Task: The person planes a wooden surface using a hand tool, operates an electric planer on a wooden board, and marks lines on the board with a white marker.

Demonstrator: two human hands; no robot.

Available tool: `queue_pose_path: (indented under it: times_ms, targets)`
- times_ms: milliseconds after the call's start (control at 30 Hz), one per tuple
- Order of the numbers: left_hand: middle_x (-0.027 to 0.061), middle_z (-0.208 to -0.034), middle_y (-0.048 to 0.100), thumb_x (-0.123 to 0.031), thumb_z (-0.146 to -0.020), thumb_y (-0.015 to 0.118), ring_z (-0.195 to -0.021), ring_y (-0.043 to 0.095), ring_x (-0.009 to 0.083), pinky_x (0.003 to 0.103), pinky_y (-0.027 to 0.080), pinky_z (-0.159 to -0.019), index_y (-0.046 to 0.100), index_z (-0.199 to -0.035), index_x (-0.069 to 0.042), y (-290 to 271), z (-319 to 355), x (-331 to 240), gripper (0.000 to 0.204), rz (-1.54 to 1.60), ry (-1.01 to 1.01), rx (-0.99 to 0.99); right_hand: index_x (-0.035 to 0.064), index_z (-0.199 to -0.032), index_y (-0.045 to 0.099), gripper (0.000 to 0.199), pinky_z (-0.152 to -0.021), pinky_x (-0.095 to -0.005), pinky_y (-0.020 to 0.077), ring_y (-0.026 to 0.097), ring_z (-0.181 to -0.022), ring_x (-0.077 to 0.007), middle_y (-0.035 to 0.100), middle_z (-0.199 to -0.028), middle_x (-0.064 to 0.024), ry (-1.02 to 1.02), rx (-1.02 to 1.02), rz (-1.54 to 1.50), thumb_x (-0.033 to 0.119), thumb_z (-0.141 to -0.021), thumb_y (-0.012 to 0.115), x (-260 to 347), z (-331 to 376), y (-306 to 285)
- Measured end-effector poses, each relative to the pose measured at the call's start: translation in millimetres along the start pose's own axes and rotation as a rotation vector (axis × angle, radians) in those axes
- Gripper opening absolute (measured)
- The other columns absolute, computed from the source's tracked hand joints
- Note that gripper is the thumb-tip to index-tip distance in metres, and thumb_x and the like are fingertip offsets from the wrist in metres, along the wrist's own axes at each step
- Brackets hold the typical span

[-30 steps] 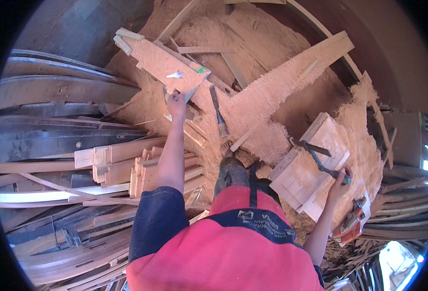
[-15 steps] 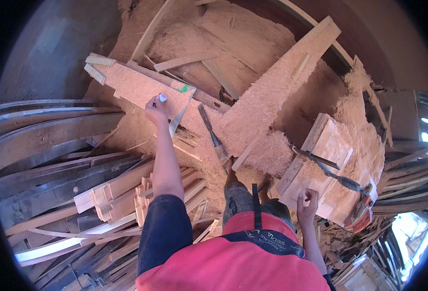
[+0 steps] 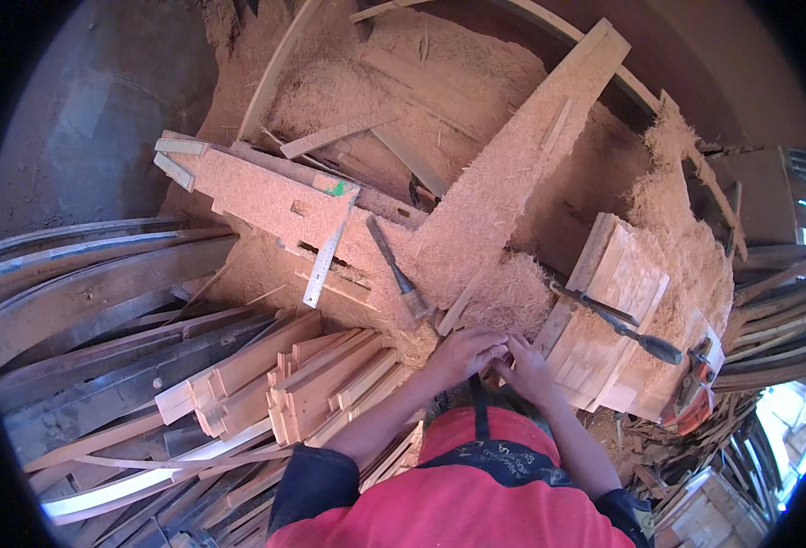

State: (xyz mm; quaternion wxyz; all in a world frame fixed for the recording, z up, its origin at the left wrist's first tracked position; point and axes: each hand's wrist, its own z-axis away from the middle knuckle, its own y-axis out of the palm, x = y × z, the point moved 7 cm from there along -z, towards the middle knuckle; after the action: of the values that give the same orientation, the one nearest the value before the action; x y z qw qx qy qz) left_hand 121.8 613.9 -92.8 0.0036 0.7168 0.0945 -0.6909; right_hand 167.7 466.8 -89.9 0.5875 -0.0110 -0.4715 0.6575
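While you look down, your left hand (image 3: pixel 467 354) and right hand (image 3: pixel 529 370) meet in front of your tummy. The fingers of both are bent, with the tips close together. I cannot tell if they pinch something small, as they hide what is between them.

Just beside your hands, at 11 o'clock, lies a thin stick (image 3: pixel 458 309). A bit farther, between 10 and 11 o'clock, a chisel (image 3: pixel 386 251) lies with its handle toward you. At 12 o'clock is a heap of curly wood bits (image 3: pixel 515 288).

At 2 o'clock are some pale boards (image 3: pixel 642 281). A tool with a dark handle (image 3: pixel 661 348) lies on them, its handle at 3 o'clock. Past it, also near 3 o'clock, is an orange tool (image 3: pixel 693 400).

At 9 o'clock sits a pile of cut wood (image 3: pixel 321 382). At 10 o'clock, a metal ruler (image 3: pixel 326 267) lies across a plank with holes (image 3: pixel 257 187). Far out, near 12 o'clock, a long beam (image 3: pixel 549 110) slants up and right, dusted with wood bits.
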Motion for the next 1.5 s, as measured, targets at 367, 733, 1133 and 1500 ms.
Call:
queue_pose_path:
  times_ms: [367, 733, 1133, 1500]
  targets:
    - [0.0283, -0.102, 0.07, -0.021, -0.093, 0.058, -0.097, 0.067, 0.0455, 0.049, 0.053, -0.088, 0.071, -0.105, 0.001, -196.1, -144.8, 244.3, 0.028, -1.232, -0.479, -0.243, -0.0004, -0.115, 0.062, 0.034, -0.073, -0.0402, 0.053, 0.065, -0.082, -0.0317, 0.061, -0.102, -0.018, 0.194, -0.177, -0.363, 0.016, -0.088, 0.075, -60.0, 47.0, -4.8]
    - [0.0221, -0.122, 0.067, -0.024, -0.097, 0.053, -0.114, 0.066, 0.0377, 0.049, 0.052, -0.098, 0.067, -0.122, -0.006, -193.8, -172.8, 274.4, 0.034, -1.149, -0.787, 0.053, 0.0007, -0.115, 0.063, 0.032, -0.067, -0.0365, 0.0522, 0.064, -0.075, -0.0245, 0.062, -0.093, -0.0147, 0.271, -0.219, -0.4, 0.015, -0.089, 0.074, -62.0, 52.4, -17.5]
    - [0.0215, -0.138, 0.06, -0.021, -0.099, 0.054, -0.125, 0.061, 0.0347, 0.047, 0.055, -0.096, 0.067, -0.129, -0.007, -211.4, -183.4, 309.1, 0.035, -1.175, -1.067, 0.206, 0.0009, -0.113, 0.063, 0.03, -0.064, -0.0318, 0.0545, 0.066, -0.072, -0.0193, 0.064, -0.095, -0.0125, 0.249, -0.224, -0.4, 0.017, -0.09, 0.075, -81.5, 53.2, -12.8]
    - [0.0203, -0.11, 0.072, -0.018, -0.095, 0.057, -0.101, 0.072, 0.036, 0.045, 0.059, -0.086, 0.072, -0.107, -0.007, -194.5, -185.1, 284.9, 0.023, -1.405, -0.687, 0.02, 0.0037, -0.114, 0.063, 0.032, -0.073, -0.0372, 0.0553, 0.067, -0.081, -0.0261, 0.065, -0.102, -0.0141, 0.153, -0.187, -0.472, 0.023, -0.091, 0.074, -96.6, 71.3, -19.0]
